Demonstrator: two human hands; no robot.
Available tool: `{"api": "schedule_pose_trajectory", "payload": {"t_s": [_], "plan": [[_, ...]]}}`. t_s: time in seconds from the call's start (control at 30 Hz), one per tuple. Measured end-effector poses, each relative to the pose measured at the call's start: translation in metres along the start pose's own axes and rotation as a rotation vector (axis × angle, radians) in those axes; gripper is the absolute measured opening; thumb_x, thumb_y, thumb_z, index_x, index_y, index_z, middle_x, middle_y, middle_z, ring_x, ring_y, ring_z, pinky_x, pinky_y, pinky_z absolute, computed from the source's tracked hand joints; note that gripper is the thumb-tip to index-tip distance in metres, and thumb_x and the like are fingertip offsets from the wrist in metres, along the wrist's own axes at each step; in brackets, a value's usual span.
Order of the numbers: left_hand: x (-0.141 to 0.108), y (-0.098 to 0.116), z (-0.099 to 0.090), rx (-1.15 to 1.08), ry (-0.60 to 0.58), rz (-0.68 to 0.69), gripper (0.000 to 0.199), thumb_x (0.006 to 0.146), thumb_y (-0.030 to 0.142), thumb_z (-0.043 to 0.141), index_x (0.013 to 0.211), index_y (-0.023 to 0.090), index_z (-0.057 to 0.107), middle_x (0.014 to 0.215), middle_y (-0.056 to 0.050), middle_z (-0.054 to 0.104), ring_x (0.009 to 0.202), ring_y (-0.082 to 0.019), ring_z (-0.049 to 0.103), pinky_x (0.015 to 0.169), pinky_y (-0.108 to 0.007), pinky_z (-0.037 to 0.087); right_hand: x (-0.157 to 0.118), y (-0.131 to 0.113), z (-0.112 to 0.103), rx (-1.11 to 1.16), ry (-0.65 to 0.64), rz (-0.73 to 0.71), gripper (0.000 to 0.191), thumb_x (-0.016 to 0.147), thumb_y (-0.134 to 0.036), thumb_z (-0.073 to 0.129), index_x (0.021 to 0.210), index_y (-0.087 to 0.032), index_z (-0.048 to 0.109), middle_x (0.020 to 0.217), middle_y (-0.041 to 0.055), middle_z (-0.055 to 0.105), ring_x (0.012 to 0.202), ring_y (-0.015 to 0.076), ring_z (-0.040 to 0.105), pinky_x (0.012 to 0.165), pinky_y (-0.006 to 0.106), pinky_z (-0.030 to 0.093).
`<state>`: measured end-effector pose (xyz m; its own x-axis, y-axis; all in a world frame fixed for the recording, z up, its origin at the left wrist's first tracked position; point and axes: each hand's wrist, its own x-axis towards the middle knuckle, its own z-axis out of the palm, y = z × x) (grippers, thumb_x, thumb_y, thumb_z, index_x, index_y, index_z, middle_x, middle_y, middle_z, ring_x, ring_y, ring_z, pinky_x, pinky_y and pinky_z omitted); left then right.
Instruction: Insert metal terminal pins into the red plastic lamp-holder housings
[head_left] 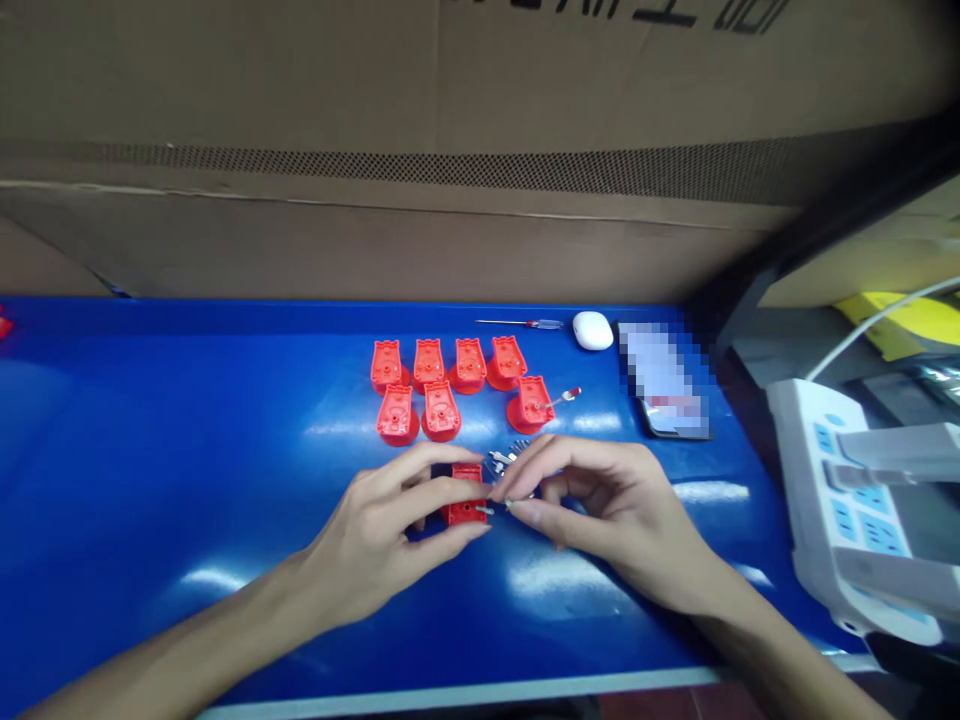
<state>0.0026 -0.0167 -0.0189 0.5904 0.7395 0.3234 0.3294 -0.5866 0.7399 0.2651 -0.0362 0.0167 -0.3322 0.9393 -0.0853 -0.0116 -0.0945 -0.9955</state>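
Red plastic part sits between the two hands, low on the blue table. The left hand holds it. Its fingers curl around the part from the side, and the hand is bent, not spread out. A tiny silver pin pokes out of the part toward the right hand. That hand is bent too. Its finger and thumb pinch close together on a tiny silver piece right by the pin. The piece is so small that it is hard to see well.

Just past the hands lies a little pile of silver pieces. Past that stand seven more red plastic parts in two rows. A small silver and red thing leans on the closest one on the right side. Farther from the hands lie a thin screwdriver and a white computer mouse. Past the right hand is a phone, but it is blurred. Far to the right of that hand sits a white power strip with blue parts. A big cardboard box stands beyond the table.
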Motion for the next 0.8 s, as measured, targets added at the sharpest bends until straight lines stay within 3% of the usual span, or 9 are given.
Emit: {"api": "schedule_pose_trajectory", "payload": {"t_s": [0.17,0.57,0.8], "plan": [[0.0021,0.0033,0.0014,-0.08,0.034,-0.005,0.026,0.101,0.018,0.08,0.125,0.027,0.08,0.136,-0.007,0.074,0.103,-0.016,0.077,0.093,-0.031,0.066,0.002,-0.0032,-0.0015,-0.109,-0.034,-0.084,0.005,0.101,-0.029,0.084,0.104,-0.026,0.086,0.107,0.0056,0.078,0.093,0.019,0.07,0.073,0.031,0.052],[0.0011,0.0014,0.004,-0.112,0.023,-0.008,0.017,0.104,0.016,0.075,0.116,0.025,0.083,0.136,-0.008,0.074,0.082,-0.012,0.071,0.081,-0.029,0.063,0.0018,0.0027,-0.0015,-0.201,-0.036,-0.171,0.013,0.103,-0.027,0.081,0.113,-0.031,0.087,0.104,0.0044,0.077,0.097,0.0205,0.071,0.086,0.034,0.058],[0.0013,0.0024,0.0032,-0.108,0.016,-0.013,0.017,0.104,0.017,0.075,0.115,0.025,0.083,0.136,-0.008,0.073,0.077,-0.01,0.067,0.079,-0.028,0.062,0.0,0.005,-0.003,-0.301,-0.032,-0.236,0.017,0.105,-0.025,0.078,0.116,-0.032,0.087,0.106,0.0055,0.076,0.097,0.0223,0.072,0.086,0.036,0.059]]}}
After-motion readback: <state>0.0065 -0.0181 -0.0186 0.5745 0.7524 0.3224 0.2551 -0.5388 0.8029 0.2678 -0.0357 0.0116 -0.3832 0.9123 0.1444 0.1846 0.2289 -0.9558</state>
